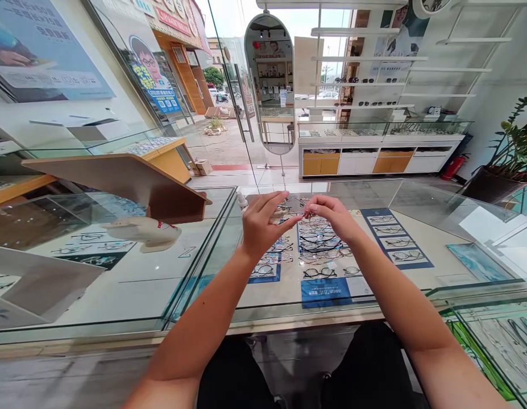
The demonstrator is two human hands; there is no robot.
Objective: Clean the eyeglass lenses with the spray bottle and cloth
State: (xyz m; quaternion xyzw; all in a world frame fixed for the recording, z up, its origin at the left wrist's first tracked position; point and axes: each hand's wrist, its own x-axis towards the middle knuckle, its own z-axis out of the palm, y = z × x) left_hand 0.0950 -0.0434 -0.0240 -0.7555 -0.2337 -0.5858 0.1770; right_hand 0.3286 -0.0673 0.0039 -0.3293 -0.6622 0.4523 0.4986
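Note:
Above the glass counter [254,301], my two hands meet around a thin-rimmed pair of glasses [295,203], partly hidden by my fingers. My left hand [265,220] is at its left side, fingers bent forward and thumb reaching across towards the right fingertips. My right hand [331,215] pinches a small part of it between thumb and forefinger; the exact part is too small to make out. Just beyond my left hand stands a white bottle [241,199]. Under the glass lie rows of glasses, among them a dark-rimmed pair [320,272].
A blue display card [325,292] and a blue tray with several glasses [397,238] lie inside the case. Left of me, a brown wooden stand [118,173] rests on the counter. Ahead are an oval mirror [270,85] and white cabinets [359,162]; a potted plant [497,176] stands right.

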